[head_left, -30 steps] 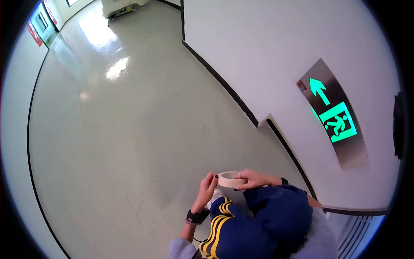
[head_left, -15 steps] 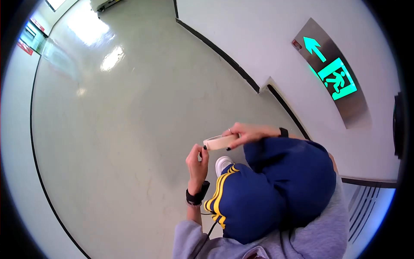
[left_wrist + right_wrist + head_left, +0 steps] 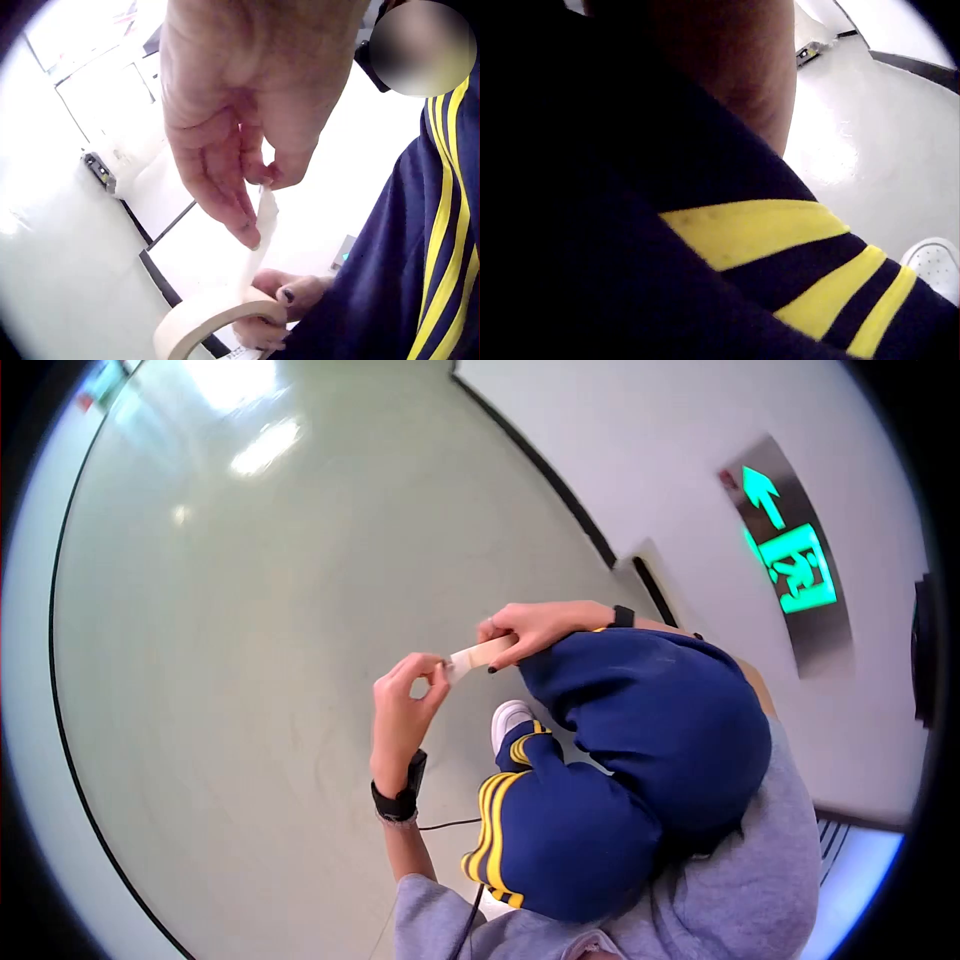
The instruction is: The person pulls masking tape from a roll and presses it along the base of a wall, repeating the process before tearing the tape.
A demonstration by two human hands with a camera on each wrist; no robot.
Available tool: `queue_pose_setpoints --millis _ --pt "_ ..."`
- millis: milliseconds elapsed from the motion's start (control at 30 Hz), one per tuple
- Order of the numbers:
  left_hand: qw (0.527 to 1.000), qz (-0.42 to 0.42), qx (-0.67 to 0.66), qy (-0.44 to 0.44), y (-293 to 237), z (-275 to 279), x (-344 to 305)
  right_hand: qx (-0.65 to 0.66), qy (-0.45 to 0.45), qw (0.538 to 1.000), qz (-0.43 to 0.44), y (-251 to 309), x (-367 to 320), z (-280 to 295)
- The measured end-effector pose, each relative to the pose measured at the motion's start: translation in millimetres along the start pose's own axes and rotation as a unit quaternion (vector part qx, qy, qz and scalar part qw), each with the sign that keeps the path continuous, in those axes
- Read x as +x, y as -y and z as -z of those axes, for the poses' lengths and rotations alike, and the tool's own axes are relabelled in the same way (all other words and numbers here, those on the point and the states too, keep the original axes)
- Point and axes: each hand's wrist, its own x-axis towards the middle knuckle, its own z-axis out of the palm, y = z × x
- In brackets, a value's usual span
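A roll of cream masking tape (image 3: 493, 651) is gripped by my right hand (image 3: 545, 626), close beside the bent knee. A short pale strip of tape (image 3: 262, 217) runs from the roll to my left hand (image 3: 403, 695), whose thumb and fingers pinch its end. The left wrist view shows the left hand (image 3: 255, 97) above, with the roll (image 3: 184, 324) and the right fingers (image 3: 304, 292) below. In the right wrist view the navy trouser leg (image 3: 742, 180) covers most of the picture, hiding the roll; only part of the right hand (image 3: 754, 82) shows.
Navy trousers with yellow stripes (image 3: 590, 840) and a white shoe (image 3: 510, 722) lie below the hands. A white wall with a green exit sign (image 3: 795, 565) rises on the right. Glossy grey floor (image 3: 250, 660) spreads to the left. A black cable (image 3: 450, 824) hangs near the left wrist.
My left hand has drawn away from the roll to the left, and a strip of tape now stretches between the hands. Both hands appear higher in the head view, which has also shifted.
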Motion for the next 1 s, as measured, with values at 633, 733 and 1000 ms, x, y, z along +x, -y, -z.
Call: queue_pose_setpoints --millis 633,733,1000 --pt "0.943 0.285 -0.057 -0.162 49.9 37.3 -37.6 0.079 0.17 0.976 0.107 -22.7 101.2 2.9" --pt "0.926 0.326 -0.045 -0.184 51.1 34.1 -45.3 0.101 0.215 0.962 0.131 -37.3 115.8 6.5" --pt "0.885 0.281 0.005 -0.372 -2.9 17.7 -33.6 0.22 0.279 0.922 0.152 -20.8 124.2 22.1"
